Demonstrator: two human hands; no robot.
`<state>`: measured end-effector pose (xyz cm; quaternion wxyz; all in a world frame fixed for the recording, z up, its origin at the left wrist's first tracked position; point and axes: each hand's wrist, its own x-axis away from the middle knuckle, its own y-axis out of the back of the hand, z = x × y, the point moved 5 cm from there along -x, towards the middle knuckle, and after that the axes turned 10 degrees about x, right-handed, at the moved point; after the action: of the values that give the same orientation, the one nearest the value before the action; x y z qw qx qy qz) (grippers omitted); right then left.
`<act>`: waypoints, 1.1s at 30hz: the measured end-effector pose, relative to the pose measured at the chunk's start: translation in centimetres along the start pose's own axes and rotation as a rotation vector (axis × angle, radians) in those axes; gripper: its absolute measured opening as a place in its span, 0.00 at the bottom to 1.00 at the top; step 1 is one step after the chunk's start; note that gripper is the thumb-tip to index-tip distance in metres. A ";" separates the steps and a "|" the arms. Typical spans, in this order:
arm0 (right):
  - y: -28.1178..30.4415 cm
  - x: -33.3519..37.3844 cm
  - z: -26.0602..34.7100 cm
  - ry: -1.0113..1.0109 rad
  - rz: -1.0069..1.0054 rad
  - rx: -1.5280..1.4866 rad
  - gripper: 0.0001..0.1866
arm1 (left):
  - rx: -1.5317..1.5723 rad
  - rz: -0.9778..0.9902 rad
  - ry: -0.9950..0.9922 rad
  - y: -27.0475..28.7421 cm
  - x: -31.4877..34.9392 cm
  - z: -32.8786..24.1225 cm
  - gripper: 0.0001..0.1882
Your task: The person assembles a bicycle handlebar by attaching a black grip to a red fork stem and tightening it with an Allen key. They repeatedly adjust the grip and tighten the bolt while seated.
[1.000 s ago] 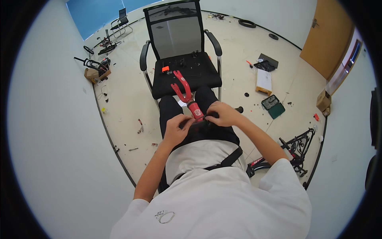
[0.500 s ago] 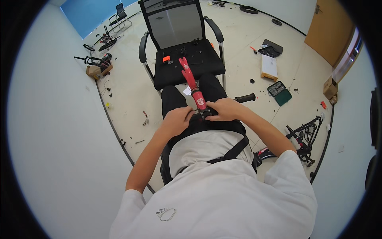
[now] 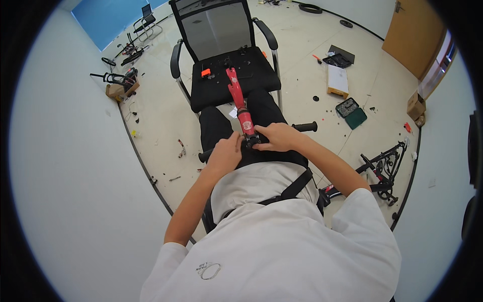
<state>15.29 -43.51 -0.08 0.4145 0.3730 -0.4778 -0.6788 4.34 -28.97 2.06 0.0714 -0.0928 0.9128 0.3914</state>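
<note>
A red bicycle fork (image 3: 235, 90) points away from me across my lap, its far end over the seat of the black chair. At its near end sits a black handlebar stem (image 3: 251, 141). The handlebar crosses my thighs, with a black grip (image 3: 305, 127) sticking out on the right. My right hand (image 3: 279, 137) is closed on the stem's right side, thumb above and fingers near the front. On the other side, my left hand (image 3: 226, 153) is closed with its fingertips against the stem; what they pinch is too small to tell.
The black chair seat (image 3: 201, 95) carries an orange item (image 3: 206, 73) and small dark parts. On the floor to the right lie a green case (image 3: 355, 118), a white box (image 3: 337, 80) and a black bicycle frame (image 3: 385, 171). Cardboard boxes (image 3: 416, 105) stand by the wall.
The view has shifted slightly. The handlebar has turned, so its left grip now shows beside my left wrist. Both hands stay at the stem, and the left fingers have changed position.
</note>
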 end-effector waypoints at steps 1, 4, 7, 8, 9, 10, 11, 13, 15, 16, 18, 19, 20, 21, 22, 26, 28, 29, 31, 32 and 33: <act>0.4 0.0 0.1 0.025 -0.041 -0.023 0.29 | 0.011 -0.021 -0.039 -0.1 0.3 1.2 0.08; 0.1 -0.3 0.8 0.041 -0.065 0.070 0.31 | 0.081 -0.107 -0.149 -0.4 1.2 2.7 0.06; 0.2 -0.8 0.6 0.057 -0.055 0.071 0.33 | 0.113 -0.099 -0.139 -0.3 1.4 3.0 0.07; 0.2 -0.9 0.4 0.055 -0.045 0.053 0.33 | 0.117 -0.099 -0.155 -0.2 1.3 3.0 0.07; 0.0 -0.6 0.5 0.041 -0.040 0.060 0.33 | 0.122 -0.100 -0.170 -0.2 1.3 2.9 0.07; 0.0 -0.5 0.7 0.025 -0.040 0.069 0.32 | 0.118 -0.105 -0.120 -0.2 1.1 2.6 0.08; 0.0 -0.5 0.7 0.011 -0.040 0.079 0.32 | 0.114 -0.111 -0.070 -0.3 1.0 2.1 0.08; -0.1 -0.9 0.6 0.026 -0.057 0.108 0.32 | 0.098 -0.091 0.016 0.1 0.8 1.1 0.10; -0.2 -1.0 0.5 0.016 -0.049 0.092 0.32 | 0.075 -0.045 0.084 0.8 -0.1 0.3 0.11; 0.0 -0.9 0.5 0.023 -0.060 0.099 0.32 | 0.088 -0.021 0.101 1.2 -0.2 -0.1 0.11; 0.1 -0.5 0.7 0.034 -0.084 0.113 0.31 | 0.116 0.028 0.134 1.6 0.0 -0.7 0.10; 0.1 -0.5 0.6 0.037 -0.097 0.103 0.31 | 0.148 -0.137 -0.010 1.7 0.4 0.3 0.12; -0.2 -0.4 0.3 0.020 -0.068 0.059 0.31 | 0.283 -0.160 0.001 1.7 0.6 1.5 0.13; -0.3 -0.4 -0.2 0.004 -0.039 0.014 0.31 | 0.418 -0.184 0.013 2.1 0.7 2.6 0.14; -0.1 -0.6 -0.4 -0.005 -0.011 -0.026 0.31 | 0.551 -0.215 0.023 2.4 0.7 3.4 0.15; 0.3 -0.5 0.1 -0.043 -0.003 0.028 0.30 | 0.753 -0.253 -0.063 1.4 0.2 3.6 0.12; 0.2 -0.5 0.2 -0.030 -0.028 0.024 0.29 | 0.830 -0.199 -0.045 1.3 -0.3 3.4 0.10; 0.2 -0.5 0.1 -0.025 -0.040 0.022 0.29 | 0.858 -0.173 -0.027 1.3 -0.7 3.3 0.10; 0.0 -0.4 -0.2 -0.026 -0.033 -0.001 0.29 | 0.933 -0.162 0.004 1.4 -1.5 2.9 0.10; -0.1 -0.4 -0.3 -0.027 -0.027 -0.013 0.29 | 0.980 -0.177 0.018 1.4 -2.0 2.4 0.11; -0.2 -0.2 -0.3 -0.030 -0.016 -0.006 0.29 | 1.027 -0.192 0.031 1.3 -2.4 2.1 0.12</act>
<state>15.59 -43.36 -0.32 0.4028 0.3653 -0.4790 -0.6891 6.47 -26.29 2.00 0.1296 -0.1349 0.9754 -0.1167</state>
